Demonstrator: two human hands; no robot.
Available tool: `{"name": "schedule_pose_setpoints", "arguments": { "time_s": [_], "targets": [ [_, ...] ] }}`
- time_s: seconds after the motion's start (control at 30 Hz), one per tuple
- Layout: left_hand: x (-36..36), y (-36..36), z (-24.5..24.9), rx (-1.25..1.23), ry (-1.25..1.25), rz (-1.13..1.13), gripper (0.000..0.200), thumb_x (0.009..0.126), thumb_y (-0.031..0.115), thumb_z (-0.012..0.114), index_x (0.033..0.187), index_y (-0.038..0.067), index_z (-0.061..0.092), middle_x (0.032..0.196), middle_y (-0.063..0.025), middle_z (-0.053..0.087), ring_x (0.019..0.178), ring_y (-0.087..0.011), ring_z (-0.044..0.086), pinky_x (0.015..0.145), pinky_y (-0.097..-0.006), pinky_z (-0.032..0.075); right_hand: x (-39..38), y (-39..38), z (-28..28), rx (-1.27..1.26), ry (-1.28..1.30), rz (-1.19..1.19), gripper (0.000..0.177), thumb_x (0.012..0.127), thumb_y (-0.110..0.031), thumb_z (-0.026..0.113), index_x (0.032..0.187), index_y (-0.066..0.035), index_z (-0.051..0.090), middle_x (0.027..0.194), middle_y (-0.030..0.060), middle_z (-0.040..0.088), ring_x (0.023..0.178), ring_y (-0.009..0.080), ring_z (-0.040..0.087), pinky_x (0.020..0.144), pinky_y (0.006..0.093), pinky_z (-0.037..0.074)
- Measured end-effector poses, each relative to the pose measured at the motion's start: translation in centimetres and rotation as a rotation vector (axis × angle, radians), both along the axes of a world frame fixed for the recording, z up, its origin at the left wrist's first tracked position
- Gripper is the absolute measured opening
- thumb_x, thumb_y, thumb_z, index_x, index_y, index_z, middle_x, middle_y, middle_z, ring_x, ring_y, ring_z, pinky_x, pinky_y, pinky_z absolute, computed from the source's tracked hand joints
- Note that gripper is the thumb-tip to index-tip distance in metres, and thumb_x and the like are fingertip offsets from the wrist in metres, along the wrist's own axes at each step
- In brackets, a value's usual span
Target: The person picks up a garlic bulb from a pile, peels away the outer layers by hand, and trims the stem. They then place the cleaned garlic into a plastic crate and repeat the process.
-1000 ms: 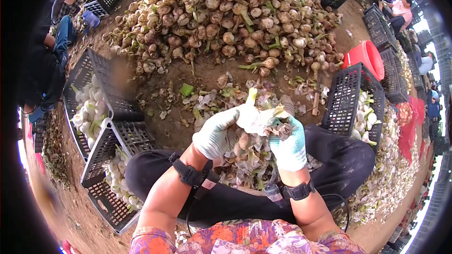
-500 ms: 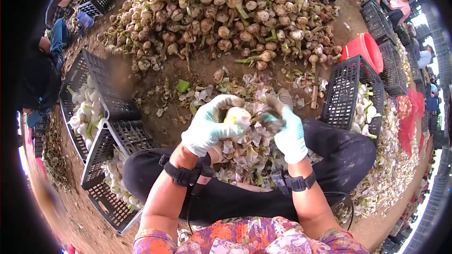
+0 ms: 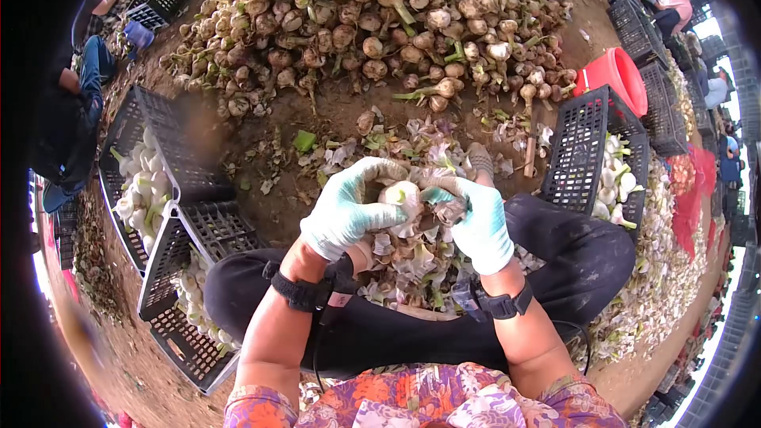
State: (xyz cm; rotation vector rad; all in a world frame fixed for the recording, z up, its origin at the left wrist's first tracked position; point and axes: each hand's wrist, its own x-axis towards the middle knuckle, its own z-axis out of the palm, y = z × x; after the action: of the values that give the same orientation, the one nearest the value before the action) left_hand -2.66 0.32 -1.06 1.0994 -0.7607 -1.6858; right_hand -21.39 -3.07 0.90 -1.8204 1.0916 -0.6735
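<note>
My left hand (image 3: 349, 210), in a white and pale-green glove, is closed round a garlic bulb (image 3: 402, 196). The bulb's whitish surface and a pale green cut stem show between thumb and fingers. Right beside it, my right hand (image 3: 482, 226), gloved alike, has its fingers curled on papery garlic skin (image 3: 449, 209) at the bulb's right side. Both hands are over a litter of peeled skins (image 3: 412, 269) between my crossed legs.
A large heap of unpeeled garlic (image 3: 341, 24) lies ahead. Black crates with white bulbs stand at left (image 3: 194, 166) and right (image 3: 579, 150). A red bucket (image 3: 614, 79) is behind the right crate. Other people sit at the far left (image 3: 95, 63) and far right (image 3: 674, 4).
My right hand has moved left and up to the bulb, its fingers now on skin at the bulb's side. My left hand keeps its hold, shifted slightly left.
</note>
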Motion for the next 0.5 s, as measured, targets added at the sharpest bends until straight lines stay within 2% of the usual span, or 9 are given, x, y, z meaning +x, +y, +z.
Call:
{"name": "schedule_pose_setpoints", "arguments": {
  "time_s": [0.07,0.1,0.17,0.3,0.33,0.37,0.4,0.43,0.5],
  "targets": [
    [0.0,-0.1,-0.9,-0.137,-0.247,0.071,0.044,0.060,0.003,0.072,0.101,0.000,0.056,0.098,-0.0075,0.057,0.090,-0.0173,0.055,0.082,-0.0283,0.043,0.3,0.2,-2.0,0.454,-0.403,-0.072,0.029,0.071,0.002,0.057,0.100,0.002,0.059,0.086,0.0157,0.063,0.073,0.0250,0.062,0.066,0.0288,0.048],
    [0.0,0.0,-0.8,-0.133,-0.248,0.069,0.044,0.060,0.003,0.072,0.101,0.000,0.056,0.098,-0.0075,0.057,0.090,-0.0173,0.055,0.082,-0.0283,0.043,1.0,0.7,-2.3,0.072,-0.073,-0.043,0.029,0.069,0.002,0.059,0.098,0.001,0.059,0.087,0.0159,0.062,0.073,0.0263,0.061,0.066,0.0306,0.048],
    [-0.3,0.0,-0.4,-0.313,-0.582,0.075,0.044,0.057,0.002,0.072,0.099,0.001,0.058,0.099,-0.0085,0.056,0.093,-0.0189,0.053,0.084,-0.0279,0.042,1.6,0.8,-2.0,-0.338,-0.022,-0.068,0.026,0.068,0.002,0.059,0.093,0.001,0.059,0.081,0.0156,0.062,0.072,0.0273,0.061,0.064,0.0322,0.048],
    [0.2,-0.1,0.0,-0.372,-0.621,0.041,0.041,0.060,0.003,0.071,0.099,0.002,0.058,0.096,-0.0076,0.058,0.089,-0.0180,0.055,0.083,-0.0278,0.042,2.0,0.9,-2.9,-0.343,0.054,-0.085,0.020,0.068,0.002,0.060,0.088,0.002,0.058,0.076,0.0132,0.060,0.068,0.0240,0.060,0.062,0.0325,0.047],
    [0.2,-0.1,0.3,-0.370,-0.622,0.043,0.041,0.060,0.003,0.071,0.099,0.002,0.058,0.096,-0.0076,0.058,0.089,-0.0180,0.055,0.083,-0.0278,0.042,1.7,0.7,-4.0,-0.047,-0.063,-0.115,0.018,0.070,0.001,0.059,0.088,0.002,0.057,0.073,0.0104,0.059,0.066,0.0203,0.058,0.061,0.0311,0.047],
    [0.2,0.0,0.6,-0.192,-0.330,0.051,0.036,0.065,0.004,0.069,0.100,0.002,0.058,0.096,-0.0065,0.059,0.088,-0.0161,0.055,0.082,-0.0271,0.042,1.4,0.5,-4.6,0.248,-0.178,-0.143,0.016,0.073,0.000,0.057,0.088,0.002,0.056,0.071,0.0076,0.057,0.065,0.0166,0.057,0.059,0.0298,0.046],
    [0.2,0.0,0.8,-0.017,-0.038,0.057,0.032,0.070,0.004,0.067,0.100,0.002,0.058,0.096,-0.0053,0.060,0.087,-0.0141,0.055,0.081,-0.0264,0.043,1.2,0.5,-4.5,0.777,-0.721,-0.198,0.017,0.078,-0.003,0.052,0.093,0.003,0.055,0.073,0.0041,0.056,0.064,0.0111,0.052,0.059,0.0257,0.044],
    [0.3,-0.1,0.4,-0.017,-0.039,0.057,0.032,0.070,0.004,0.067,0.100,0.002,0.058,0.096,-0.0053,0.060,0.087,-0.0141,0.055,0.081,-0.0264,0.043,1.2,0.6,-4.8,0.777,-0.722,-0.197,0.017,0.078,-0.003,0.052,0.093,0.003,0.055,0.073,0.0041,0.056,0.064,0.0111,0.052,0.059,0.0257,0.044],
    [0.4,-0.3,-0.6,0.011,0.085,0.088,0.026,0.078,0.008,0.061,0.102,0.000,0.058,0.095,-0.0040,0.060,0.086,-0.0107,0.055,0.078,-0.0246,0.044,1.2,0.8,-5.3,-0.035,-0.158,-0.093,0.019,0.080,-0.006,0.048,0.096,0.004,0.053,0.075,0.0023,0.056,0.064,0.0096,0.049,0.060,0.0227,0.043]
  ]
}}
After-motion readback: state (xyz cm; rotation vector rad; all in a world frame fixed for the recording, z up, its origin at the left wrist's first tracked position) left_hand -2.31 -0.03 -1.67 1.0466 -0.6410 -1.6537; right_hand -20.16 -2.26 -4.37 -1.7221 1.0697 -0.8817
